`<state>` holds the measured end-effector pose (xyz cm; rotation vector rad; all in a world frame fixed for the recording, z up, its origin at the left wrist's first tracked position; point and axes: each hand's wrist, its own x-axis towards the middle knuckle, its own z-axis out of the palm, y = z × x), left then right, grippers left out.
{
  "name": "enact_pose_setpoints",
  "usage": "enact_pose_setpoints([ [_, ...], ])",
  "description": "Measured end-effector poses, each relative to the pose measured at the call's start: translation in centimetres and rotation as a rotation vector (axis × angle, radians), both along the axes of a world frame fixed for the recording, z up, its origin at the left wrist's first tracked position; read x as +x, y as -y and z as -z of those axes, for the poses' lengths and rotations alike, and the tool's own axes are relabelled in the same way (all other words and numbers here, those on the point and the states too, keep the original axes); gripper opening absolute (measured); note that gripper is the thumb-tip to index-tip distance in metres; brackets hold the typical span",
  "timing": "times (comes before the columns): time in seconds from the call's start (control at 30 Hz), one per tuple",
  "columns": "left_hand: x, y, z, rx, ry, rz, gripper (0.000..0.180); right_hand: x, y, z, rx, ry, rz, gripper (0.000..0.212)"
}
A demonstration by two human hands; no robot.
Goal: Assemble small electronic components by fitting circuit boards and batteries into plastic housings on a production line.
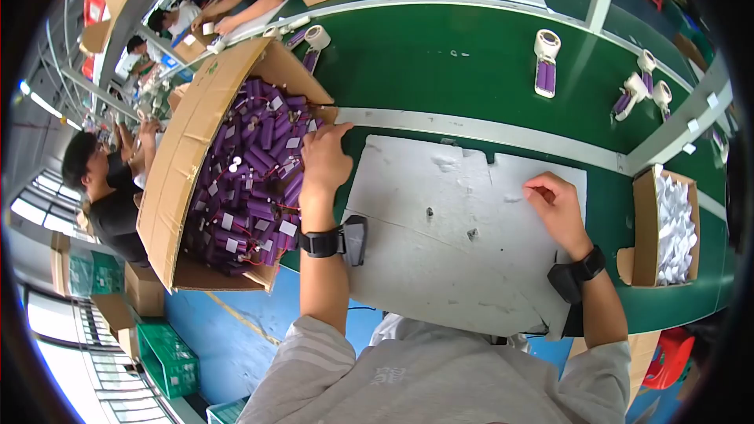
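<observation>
A large cardboard box (182, 165) stands tilted at the left, heaped with purple cylindrical battery packs (255, 159) that carry white labels and thin red wires. My left hand (326, 159) is at the box's right edge beside the packs. Its thumb sticks out to the right and the other fingers bend toward the packs; I see nothing held in it. Over the right part of a worn pale board (440, 259), my right hand (556, 202) has its fingers curled in with the tips close together, and nothing shows between them. Each wrist wears a black band with a small module.
An open carton of white pieces (677, 229) stands at the right. Across the green belt (440, 63) lie several white ring-headed pieces with purple cells (546, 67). A metal post (679, 114) rises at the right. Co-workers sit opposite and at the left; a green crate (169, 361) is on the floor.
</observation>
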<state>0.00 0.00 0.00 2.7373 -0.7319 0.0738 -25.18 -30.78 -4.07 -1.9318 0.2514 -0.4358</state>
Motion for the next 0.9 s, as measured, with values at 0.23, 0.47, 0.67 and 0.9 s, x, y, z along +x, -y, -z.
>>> enact_pose_setpoints([
  [0.23,2.4,-1.9,2.4,0.153,0.110,0.150,0.052,-1.0,0.9,-0.9,-0.025,0.020,-0.046,0.003],
  [0.47,1.1,-1.4,-1.1,0.019,0.143,0.214,0.052,-0.9,0.9,-0.5,0.015,0.028,-0.042,0.009],
  [0.67,-10.0,7.6,-7.6,-0.237,0.162,0.689,0.060,-1.7,-1.3,-2.9,0.576,-0.084,-0.176,0.028],
  [0.9,-13.1,12.8,-3.7,-0.489,-0.430,0.668,0.068,-1.3,-0.8,-1.6,0.919,-0.064,-0.101,0.052],
])
